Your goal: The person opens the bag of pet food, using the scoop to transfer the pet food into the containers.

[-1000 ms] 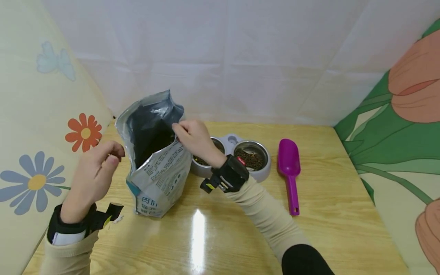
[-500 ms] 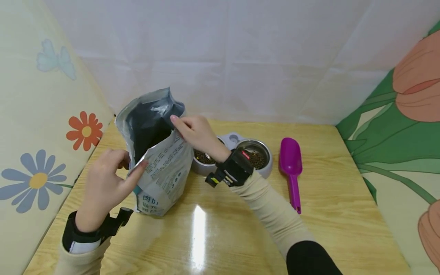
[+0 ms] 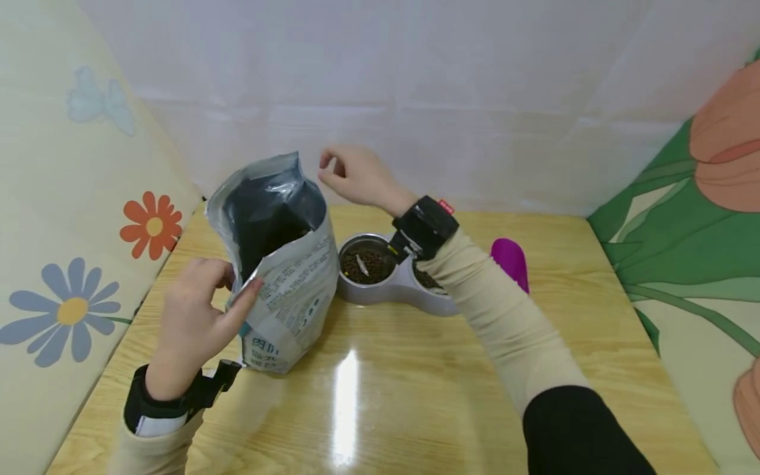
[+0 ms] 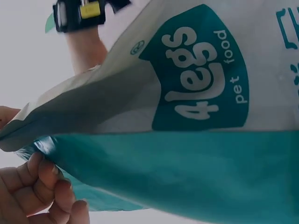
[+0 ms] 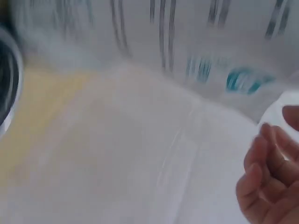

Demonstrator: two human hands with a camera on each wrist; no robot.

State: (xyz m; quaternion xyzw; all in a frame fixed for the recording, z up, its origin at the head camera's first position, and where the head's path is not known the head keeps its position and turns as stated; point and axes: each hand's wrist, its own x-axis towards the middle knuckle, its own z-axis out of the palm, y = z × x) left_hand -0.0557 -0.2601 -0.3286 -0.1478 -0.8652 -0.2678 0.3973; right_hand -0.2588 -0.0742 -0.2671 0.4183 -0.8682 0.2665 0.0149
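A silver-lined pet food bag (image 3: 297,280) stands upright on the table, its top gaping. The lettering "4legs pet food" shows on its teal and white side in the left wrist view. With thumb and fingers my left hand (image 3: 192,310) pinches the near left edge of the bag's mouth. My right hand (image 3: 359,175) is in the air just right of the bag's top, fingers loosely curled around nothing. In the right wrist view a gap separates the right fingers (image 5: 254,179) from the blurred bag. The bag's dark inside hides its contents.
A grey double pet bowl (image 3: 388,293) with brown kibble stands right of the bag; my right wrist partly covers it. Farther right lies a purple scoop (image 3: 510,260), its handle hidden by my sleeve. A white backdrop (image 3: 475,99) and patterned side panels enclose the wooden table (image 3: 415,396).
My left hand has come to the bag's near rim and grips it. My right hand has let go of the right rim and moved up and away to the right.
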